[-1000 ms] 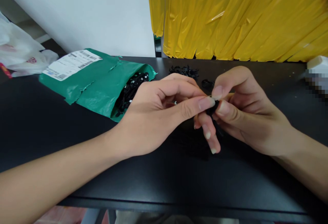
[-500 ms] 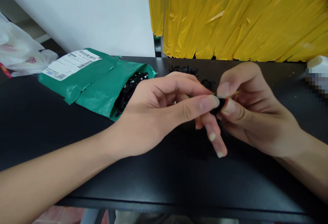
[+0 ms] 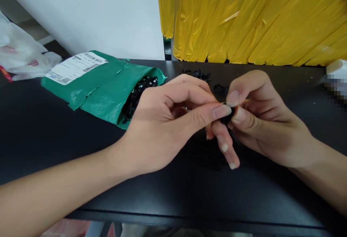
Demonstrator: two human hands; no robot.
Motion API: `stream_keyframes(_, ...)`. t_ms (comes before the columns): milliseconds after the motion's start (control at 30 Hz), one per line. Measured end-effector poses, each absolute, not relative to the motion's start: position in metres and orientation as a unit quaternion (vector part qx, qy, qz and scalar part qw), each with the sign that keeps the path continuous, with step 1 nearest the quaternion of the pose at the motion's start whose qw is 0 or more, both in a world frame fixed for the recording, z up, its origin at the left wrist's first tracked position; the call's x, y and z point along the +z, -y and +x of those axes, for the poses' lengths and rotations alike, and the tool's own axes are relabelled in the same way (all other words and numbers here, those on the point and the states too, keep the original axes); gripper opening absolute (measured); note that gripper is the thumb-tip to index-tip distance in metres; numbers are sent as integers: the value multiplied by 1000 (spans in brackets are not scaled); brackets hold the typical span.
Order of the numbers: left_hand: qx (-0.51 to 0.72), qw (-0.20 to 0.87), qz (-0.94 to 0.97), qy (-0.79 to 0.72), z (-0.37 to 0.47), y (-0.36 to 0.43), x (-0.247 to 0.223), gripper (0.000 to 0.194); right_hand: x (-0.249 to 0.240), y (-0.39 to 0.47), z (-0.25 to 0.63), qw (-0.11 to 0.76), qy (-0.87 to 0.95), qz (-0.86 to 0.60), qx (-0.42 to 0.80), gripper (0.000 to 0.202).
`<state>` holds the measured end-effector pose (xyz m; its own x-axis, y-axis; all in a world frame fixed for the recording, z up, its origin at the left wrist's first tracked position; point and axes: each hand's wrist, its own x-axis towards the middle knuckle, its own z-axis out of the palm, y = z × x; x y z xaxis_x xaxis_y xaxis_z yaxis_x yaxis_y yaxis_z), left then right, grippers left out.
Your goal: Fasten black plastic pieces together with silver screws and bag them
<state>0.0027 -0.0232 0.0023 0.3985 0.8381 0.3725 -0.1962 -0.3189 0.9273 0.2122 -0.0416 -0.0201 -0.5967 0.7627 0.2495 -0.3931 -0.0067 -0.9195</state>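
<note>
Between my two hands is a small black item (image 3: 227, 117), mostly covered by fingers, with a thin black strand hanging below it; its exact kind is hidden. My left hand (image 3: 173, 121) pinches it between thumb and index finger, while the lower fingers stretch out underneath. From the other side, the thumb and index finger of my right hand (image 3: 265, 121) close on the same piece, fingertips almost touching those of the left. Left of my hands lies a torn green mailing bag (image 3: 105, 89), its mouth full of black pieces (image 3: 141, 92) with shiny silver dots.
Behind my hands, a pile of black strappy pieces (image 3: 197, 74) and a smaller black piece (image 3: 221, 89) lie on the dark table (image 3: 162, 193). Yellow plastic sheeting (image 3: 244, 20) and a white panel (image 3: 108, 16) stand behind. A white plastic bag (image 3: 24, 52) is at far left.
Both hands keep their pinch on the black item. My fingertips have shifted very slightly, and the right index knuckle sits a little lower and further left.
</note>
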Motion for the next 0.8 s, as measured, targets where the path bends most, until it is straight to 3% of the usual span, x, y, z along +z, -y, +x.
stream_keyframes(400, 421, 655, 596, -196, -2, 17, -3, 17, -18, 41, 209, 444, 578, -168, 664, 14)
stream_keyframes(800, 473, 555, 645, -229, 1, 22, 1, 21, -20, 38, 209, 443, 588, -162, 657, 8)
